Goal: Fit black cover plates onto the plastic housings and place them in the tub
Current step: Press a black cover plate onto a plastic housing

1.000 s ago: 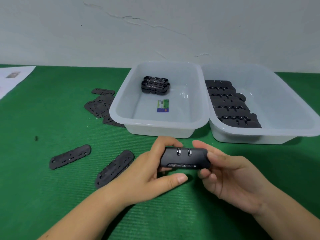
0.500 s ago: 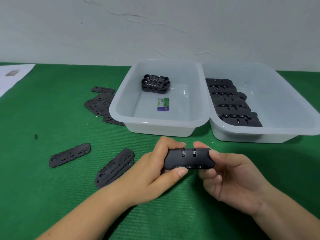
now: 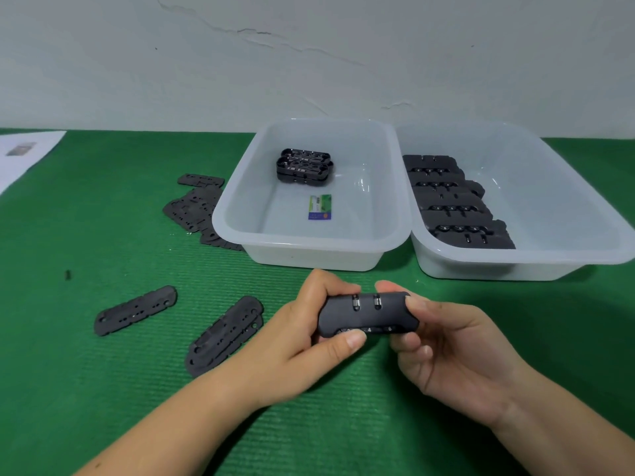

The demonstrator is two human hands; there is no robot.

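Note:
Both hands hold one black plastic housing (image 3: 367, 314) just above the green mat, in front of the tubs. My left hand (image 3: 309, 341) grips its left end, thumb under the front edge. My right hand (image 3: 443, 345) grips its right end. Two small dials show on top and digits on its front face. The left white tub (image 3: 309, 242) holds two stacked housings (image 3: 305, 165) at its far end. The right white tub (image 3: 515, 266) holds several black housings (image 3: 453, 204) in a row. Loose black cover plates (image 3: 225, 334) lie left of my hands.
Another single cover plate (image 3: 135, 309) lies further left, and a pile of plates (image 3: 194, 209) sits beside the left tub. A small green card (image 3: 320, 207) lies in the left tub. White paper (image 3: 24, 152) is at the far left edge. A wall stands behind.
The housing has tipped slightly between my hands, and my left thumb has come up against its front edge. Everything else stays in place.

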